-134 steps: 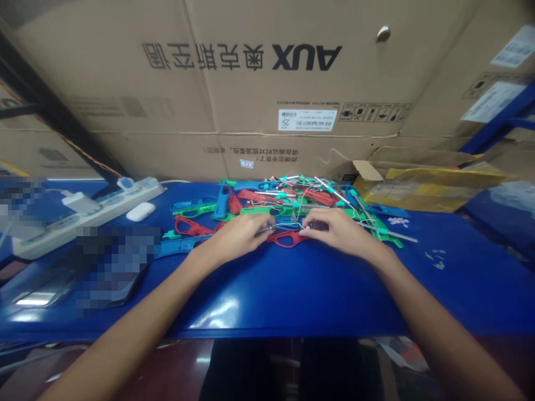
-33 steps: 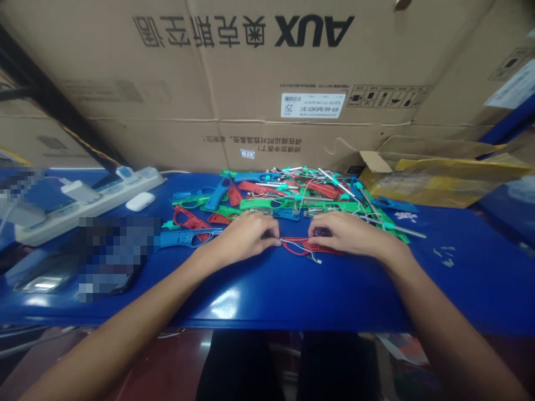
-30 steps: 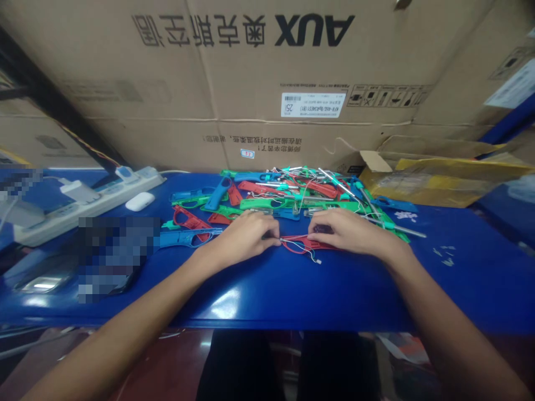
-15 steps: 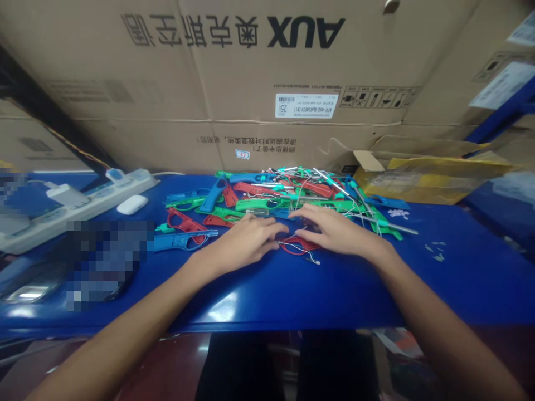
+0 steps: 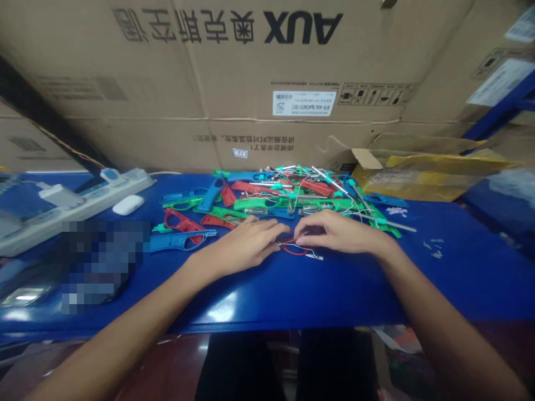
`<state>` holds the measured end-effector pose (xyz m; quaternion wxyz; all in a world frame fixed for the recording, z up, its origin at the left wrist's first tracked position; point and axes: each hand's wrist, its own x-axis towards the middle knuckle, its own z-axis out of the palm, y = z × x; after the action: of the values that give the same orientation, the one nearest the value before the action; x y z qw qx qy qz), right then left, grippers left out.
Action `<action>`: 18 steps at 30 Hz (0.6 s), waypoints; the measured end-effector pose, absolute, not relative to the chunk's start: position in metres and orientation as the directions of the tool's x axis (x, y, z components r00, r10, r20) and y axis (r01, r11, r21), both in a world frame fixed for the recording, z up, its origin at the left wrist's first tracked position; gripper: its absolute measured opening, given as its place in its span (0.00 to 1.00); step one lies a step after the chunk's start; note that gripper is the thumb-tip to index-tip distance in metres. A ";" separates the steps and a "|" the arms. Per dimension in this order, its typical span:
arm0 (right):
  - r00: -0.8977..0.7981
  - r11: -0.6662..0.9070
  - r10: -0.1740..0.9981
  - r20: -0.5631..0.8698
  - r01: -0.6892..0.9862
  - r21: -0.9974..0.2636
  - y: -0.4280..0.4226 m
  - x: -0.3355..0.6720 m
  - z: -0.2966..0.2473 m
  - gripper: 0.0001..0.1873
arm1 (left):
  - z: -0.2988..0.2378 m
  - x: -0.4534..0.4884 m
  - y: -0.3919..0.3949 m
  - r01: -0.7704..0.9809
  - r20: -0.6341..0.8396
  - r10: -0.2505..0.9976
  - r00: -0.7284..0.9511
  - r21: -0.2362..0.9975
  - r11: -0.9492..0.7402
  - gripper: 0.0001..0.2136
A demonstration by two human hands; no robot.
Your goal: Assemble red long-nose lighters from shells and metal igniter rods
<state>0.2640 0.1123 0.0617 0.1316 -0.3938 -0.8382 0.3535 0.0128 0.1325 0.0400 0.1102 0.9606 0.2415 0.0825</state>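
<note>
In front of me on the blue table lies a red plastic gun-shaped shell (image 5: 292,253), like a lighter housing, with its trigger loop showing. My left hand (image 5: 251,242) is closed on its left end, thumb and fingertips together. Over the shell, my right hand (image 5: 330,234) pinches with thumb and forefinger; whatever is between those fingertips is too small to make out. Thin white wires (image 5: 308,249) run out beneath the right fingers to a small pale end piece (image 5: 314,257) on the table. Both hands hide much of the shell.
Behind my hands is a pile of red, green and blue shells (image 5: 259,204) with metal rods and wires. A blue shell (image 5: 179,240) lies left, beside a white power strip (image 5: 83,209) and white case (image 5: 128,205). An opened carton (image 5: 418,178) stands back right.
My right hand has come down and its spread fingers have closed into a pinch over the red shell. The white wires' end has shifted slightly. My left hand stays on the shell.
</note>
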 end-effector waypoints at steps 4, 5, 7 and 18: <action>-0.634 0.491 0.772 0.039 0.557 -0.670 0.115 0.261 0.058 0.12 | 0.041 0.013 0.131 0.456 0.080 0.495 0.865 0.286 -0.843 0.07; -0.608 0.498 0.791 0.069 0.575 -0.650 0.116 0.260 0.055 0.12 | 0.041 0.013 0.131 0.454 0.076 0.495 0.866 0.296 -0.840 0.06; -0.543 0.489 0.832 0.114 0.620 -0.613 0.119 0.258 0.050 0.11 | 0.039 0.013 0.131 0.442 0.080 0.483 0.872 0.296 -0.847 0.06; -0.472 0.452 0.870 0.142 0.648 -0.613 0.128 0.256 0.039 0.11 | 0.030 0.013 0.138 0.412 0.086 0.439 0.894 0.227 -0.882 0.16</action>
<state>0.2556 0.1277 0.0392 0.2251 -0.4618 -0.8217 0.2468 0.0133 0.1377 0.0298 0.1021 0.9678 0.2199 0.0674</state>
